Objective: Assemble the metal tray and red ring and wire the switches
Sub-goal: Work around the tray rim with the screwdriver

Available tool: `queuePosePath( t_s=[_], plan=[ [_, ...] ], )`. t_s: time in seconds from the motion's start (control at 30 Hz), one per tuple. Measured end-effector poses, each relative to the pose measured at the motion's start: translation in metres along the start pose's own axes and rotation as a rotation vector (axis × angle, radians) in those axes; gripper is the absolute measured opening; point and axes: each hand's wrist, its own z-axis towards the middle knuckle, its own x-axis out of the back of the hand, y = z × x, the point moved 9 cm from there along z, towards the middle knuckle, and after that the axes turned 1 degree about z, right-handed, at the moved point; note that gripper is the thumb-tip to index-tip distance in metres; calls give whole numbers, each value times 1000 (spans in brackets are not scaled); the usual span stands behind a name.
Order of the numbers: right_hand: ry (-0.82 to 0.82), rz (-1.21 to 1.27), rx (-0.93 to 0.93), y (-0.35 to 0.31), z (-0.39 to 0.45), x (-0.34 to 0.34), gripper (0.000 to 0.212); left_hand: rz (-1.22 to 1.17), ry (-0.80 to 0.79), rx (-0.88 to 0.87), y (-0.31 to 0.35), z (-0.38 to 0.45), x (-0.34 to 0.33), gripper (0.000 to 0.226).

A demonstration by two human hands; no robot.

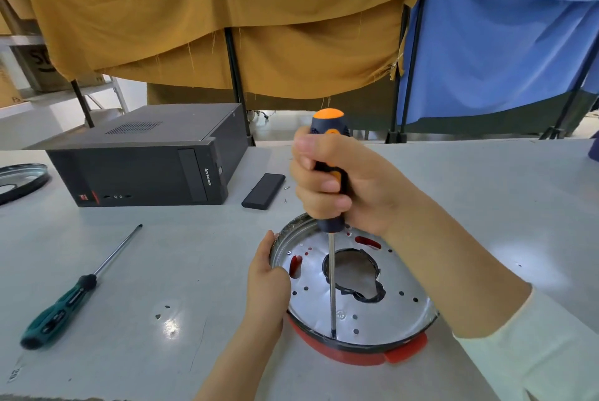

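A round metal tray (385,310) with a ragged centre hole and several small holes lies on top of a red ring (359,357) on the white table. My right hand (343,180) grips an orange and black screwdriver (328,154) held upright. Its shaft runs down to a point near the tray's front rim, where the tip touches. My left hand (267,274) holds the tray's left rim, fingers curled over the edge. No switches or wires are visible.
A green-handled screwdriver (68,297) lies at the left on the table (162,271). Behind it sits a black desktop computer (146,167), with a small black box (263,190) and loose screws (286,188) beside it. Another metal tray (19,178) lies at the far left edge.
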Motion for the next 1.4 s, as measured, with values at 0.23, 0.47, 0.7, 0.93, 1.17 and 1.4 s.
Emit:
queuePosePath(
  t_s=[0.23,0.47,0.7,0.93,1.17,1.4],
  plan=[
    [610,-204,281,-16,-31,30,31,-43,7,16,-1,-1,-2,71],
    [-191,26,-11,-8,-9,-15,11,55,-16,13,-1,0,1,67],
    [425,-180,196,-9,-17,13,30,-31,32,-6,2,-3,-1,71],
    [194,-264,86,-12,-11,3,24,70,-15,24,2,-4,0,71],
    [-195,80,-41,0,2,-24,28,68,-13,27,1,-3,0,73],
    [626,-179,304,-16,-29,25,28,-40,-3,28,0,-5,-2,73]
  ],
)
